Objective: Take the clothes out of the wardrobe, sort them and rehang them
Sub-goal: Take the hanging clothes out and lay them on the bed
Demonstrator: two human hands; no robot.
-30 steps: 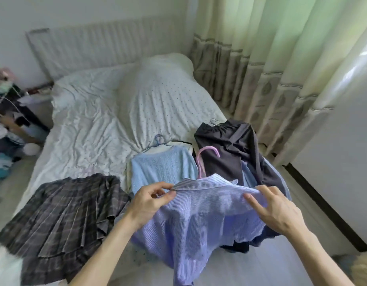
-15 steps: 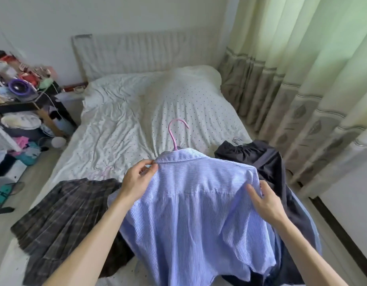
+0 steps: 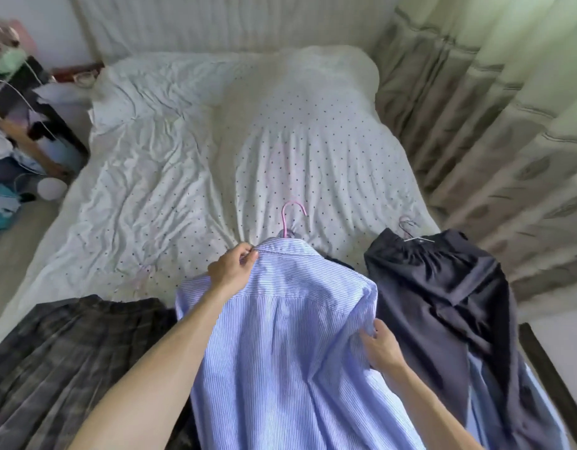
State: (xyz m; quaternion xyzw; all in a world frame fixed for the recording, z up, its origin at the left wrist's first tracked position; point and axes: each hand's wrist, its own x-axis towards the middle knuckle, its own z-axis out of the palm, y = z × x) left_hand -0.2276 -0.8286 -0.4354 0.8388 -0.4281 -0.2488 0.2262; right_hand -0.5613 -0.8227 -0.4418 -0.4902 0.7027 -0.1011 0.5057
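1. Centre frame, a striped blue shirt [image 3: 290,345] on a pink hanger [image 3: 288,219] lies on the bed [image 3: 170,177].
2. The left hand [image 3: 232,267] pinches its collar; the right hand [image 3: 383,347] grips its side.
3. A plaid skirt [image 3: 69,358] lies lower left, a dark garment [image 3: 443,313] right.

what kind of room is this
Most likely a home bedroom: a bed with a rumpled dotted sheet and a headboard fills the view, long curtains hang to the right, and a cluttered side table stands at the left.
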